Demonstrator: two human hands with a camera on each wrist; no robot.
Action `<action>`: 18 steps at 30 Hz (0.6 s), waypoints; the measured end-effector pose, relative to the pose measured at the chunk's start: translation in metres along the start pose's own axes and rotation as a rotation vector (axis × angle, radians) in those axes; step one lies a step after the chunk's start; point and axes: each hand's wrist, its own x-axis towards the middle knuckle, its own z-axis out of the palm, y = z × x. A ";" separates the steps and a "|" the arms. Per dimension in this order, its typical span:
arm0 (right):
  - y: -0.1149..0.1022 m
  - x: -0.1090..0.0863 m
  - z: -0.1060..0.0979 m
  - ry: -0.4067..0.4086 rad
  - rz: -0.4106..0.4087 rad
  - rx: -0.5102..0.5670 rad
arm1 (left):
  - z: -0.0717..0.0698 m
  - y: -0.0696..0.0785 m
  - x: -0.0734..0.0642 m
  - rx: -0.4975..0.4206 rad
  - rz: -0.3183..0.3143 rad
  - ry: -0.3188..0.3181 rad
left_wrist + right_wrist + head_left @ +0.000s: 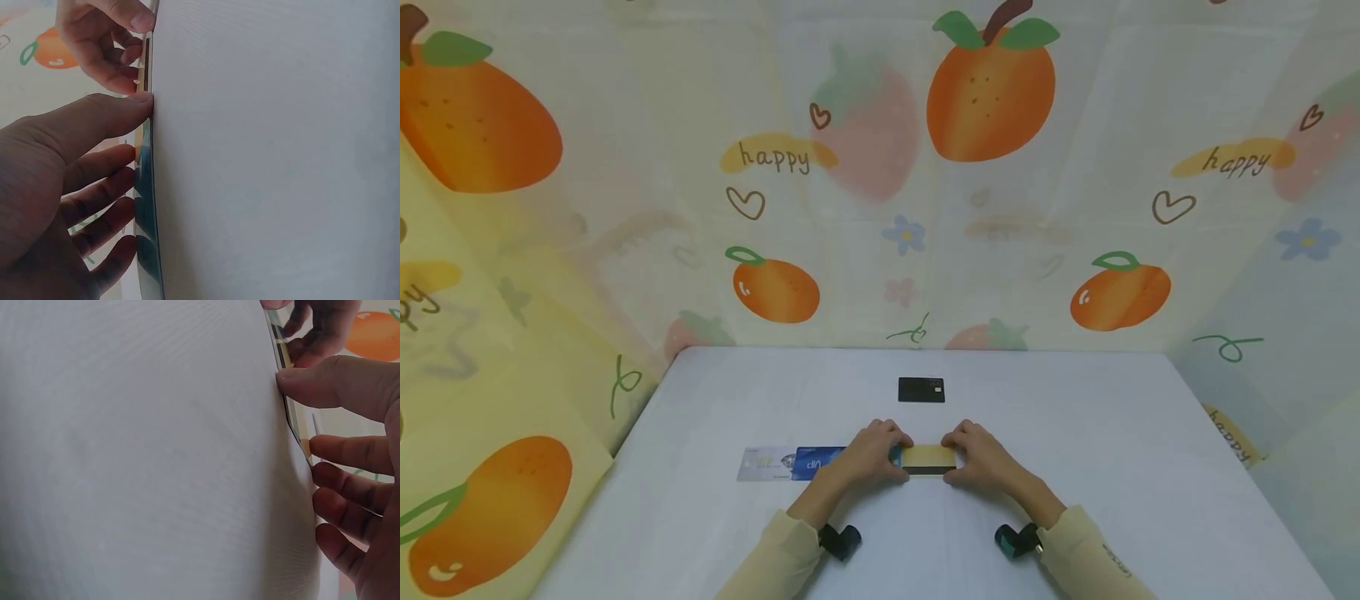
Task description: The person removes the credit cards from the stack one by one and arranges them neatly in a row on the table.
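Note:
A yellow card with a dark stripe lies at the middle of the white table, at the right end of a row of cards. My left hand holds its left end, thumb at the near edge and fingers at the far edge. At its right end, my right hand grips the card the same way. Left of it, partly under my left hand, are a teal patch of card and a blue card with "VIP" lettering. A pale grey card forms the row's left end.
Beyond the hands, a black card lies alone toward the back of the white table. A fruit-printed cloth hangs behind the table and along its sides. Small dark cameras sit at both wrists.

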 end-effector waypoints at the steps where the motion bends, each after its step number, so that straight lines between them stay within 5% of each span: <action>1: 0.000 0.000 0.000 0.000 -0.001 0.001 | 0.000 0.000 0.000 0.003 0.003 0.001; 18: 0.004 -0.002 0.003 0.023 -0.048 -0.010 | 0.002 -0.002 -0.002 0.001 0.041 0.030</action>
